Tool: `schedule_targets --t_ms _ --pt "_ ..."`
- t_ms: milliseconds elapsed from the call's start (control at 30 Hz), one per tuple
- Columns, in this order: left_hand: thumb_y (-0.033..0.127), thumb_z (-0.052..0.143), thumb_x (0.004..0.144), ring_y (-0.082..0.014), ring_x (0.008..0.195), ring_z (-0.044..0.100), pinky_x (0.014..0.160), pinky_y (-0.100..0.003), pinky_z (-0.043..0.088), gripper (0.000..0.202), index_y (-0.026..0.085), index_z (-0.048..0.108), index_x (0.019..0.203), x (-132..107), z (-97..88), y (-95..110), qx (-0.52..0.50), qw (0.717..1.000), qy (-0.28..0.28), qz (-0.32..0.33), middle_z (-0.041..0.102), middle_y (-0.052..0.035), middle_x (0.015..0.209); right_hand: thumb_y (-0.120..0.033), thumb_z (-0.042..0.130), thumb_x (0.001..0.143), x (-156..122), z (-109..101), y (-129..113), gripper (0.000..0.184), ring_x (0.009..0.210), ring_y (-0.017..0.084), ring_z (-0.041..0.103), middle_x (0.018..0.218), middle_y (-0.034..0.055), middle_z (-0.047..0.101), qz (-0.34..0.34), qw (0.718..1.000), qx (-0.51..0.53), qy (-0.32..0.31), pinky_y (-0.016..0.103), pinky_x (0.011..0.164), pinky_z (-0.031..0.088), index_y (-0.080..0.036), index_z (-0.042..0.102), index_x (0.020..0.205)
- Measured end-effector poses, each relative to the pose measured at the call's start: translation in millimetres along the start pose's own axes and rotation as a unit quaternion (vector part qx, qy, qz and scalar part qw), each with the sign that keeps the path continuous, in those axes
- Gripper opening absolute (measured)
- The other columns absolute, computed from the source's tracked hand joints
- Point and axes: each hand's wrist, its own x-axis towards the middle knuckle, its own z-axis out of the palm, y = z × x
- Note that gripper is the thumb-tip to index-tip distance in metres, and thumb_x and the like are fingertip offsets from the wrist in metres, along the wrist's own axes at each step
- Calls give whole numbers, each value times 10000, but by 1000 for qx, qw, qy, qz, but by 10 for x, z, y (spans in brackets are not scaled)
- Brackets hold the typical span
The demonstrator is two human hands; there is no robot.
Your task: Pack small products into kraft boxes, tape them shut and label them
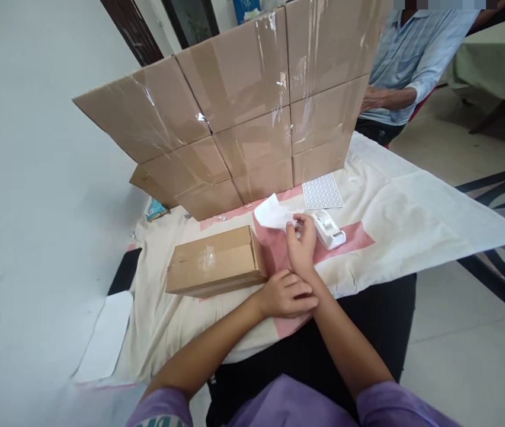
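My right hand [301, 240] reaches forward over the cloth, its fingers pinched on the edge of a white paper slip [271, 212]. Just right of it lies a white tape dispenser [329, 229]. My left hand [285, 295] rests across my right wrist, fingers curled over it and holding no object. A small brown cardboard box [217, 261], taped shut, lies on the cloth just left of my hands. A white sheet of small stickers [322, 191] lies beyond the dispenser.
A wall of taped cardboard boxes [243, 112] stands at the back of the table. A white and pink cloth [403, 213] covers the table. A person in a light blue shirt [412, 56] sits behind the boxes. A white sheet [108, 335] lies at the left.
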Motion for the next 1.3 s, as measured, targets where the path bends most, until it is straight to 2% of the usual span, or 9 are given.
schedule_targets --t_ms 100,167,267,333,433,567,767,1000,1300 --pt "217 626 926 -143 719 611 622 -314 397 77 275 678 919 -66 20 -119 35 997 58 23 720 6 854 -188 464 909 -22 -52 -75 240 1058 248 607 1106 109 589 -44 998 -20 36 435 958 547 -230 538 1133" --pt "223 597 928 -155 715 597 618 -322 397 78 262 664 941 -49 -23 -108 39 994 103 -1 700 -7 853 -144 454 877 -33 -72 -112 342 1135 265 593 1172 129 552 -50 997 -26 47 460 1006 537 -232 520 1201" --pt "278 591 931 -190 791 614 695 -355 464 140 236 614 1062 92 16 -80 -1 971 193 -143 663 -57 923 -160 467 878 -1 -134 -157 545 1219 277 592 1329 159 505 -17 999 -1 29 469 1019 545 -252 400 1411" --pt "377 646 914 -231 901 617 773 -392 504 324 207 555 1173 210 122 -120 -33 937 257 -235 625 -99 1003 -173 484 869 64 -212 -160 664 1188 266 632 1335 148 545 32 997 63 -14 451 978 569 -274 287 1495" --pt "425 628 947 -256 1032 584 887 -431 507 401 197 498 1250 312 293 -237 -50 896 305 -318 564 -123 1094 -201 538 836 190 -359 -121 532 1064 254 691 1158 102 671 113 978 135 -112 430 909 592 -249 437 1356" --pt "336 662 945 -265 1129 528 982 -457 470 385 211 490 1266 294 370 -323 -38 855 323 -405 503 -124 1174 -247 648 790 266 -489 -103 203 965 248 712 1007 60 737 179 948 160 -207 429 896 590 -221 619 990" --pt "265 683 910 -251 1129 527 1001 -437 471 390 222 502 1253 287 339 -334 -39 830 328 -450 503 -98 1178 -255 714 799 219 -438 -145 283 942 231 729 994 27 780 258 913 187 -254 385 893 578 -230 723 1082" --pt "304 653 941 -256 1140 552 1000 -431 468 393 209 523 1299 280 342 -363 -62 816 320 -477 555 -107 1195 -222 747 751 230 -409 -22 197 893 223 725 933 22 790 265 912 179 -256 352 834 565 -217 763 947" --pt "297 572 985 -247 981 553 885 -391 444 148 197 590 1093 298 270 -369 -64 839 270 -468 637 -84 1035 -228 741 738 230 -434 -90 186 828 203 694 867 15 768 269 896 165 -311 329 786 542 -200 771 920"
